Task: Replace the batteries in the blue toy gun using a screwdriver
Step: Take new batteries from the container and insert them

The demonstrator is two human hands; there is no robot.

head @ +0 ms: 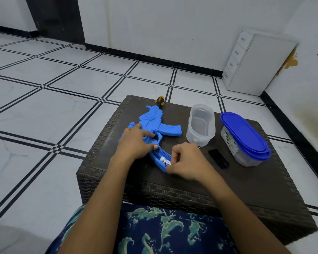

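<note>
The right hand (186, 161) has its grip pinched on the end of a white battery (165, 160) that sits in the open compartment of the gun's handle, while the left hand (136, 141) has its grip pressed flat over the body of the blue toy gun (155, 123), holding it down more than clasping it. The gun lies on its side on the woven dark bench (173, 189), just under both hands. It looks like hollow, stiff plastic, probably light and a little slippery, so it is likely to slide if it is not pinned; the body near the trigger seems the good place to hold. The battery is small, smooth and hard, and it is best taken at its free end. Just right of the right grip lies a black cover (218, 158), probably the compartment lid. Beyond it stands a closed container with a blue lid (244, 136), and an open clear container (201, 125) stands near the magazine. Far from the grips, past the muzzle, lies the screwdriver (159, 101), partly hidden. Nothing blocks the compartment.
</note>
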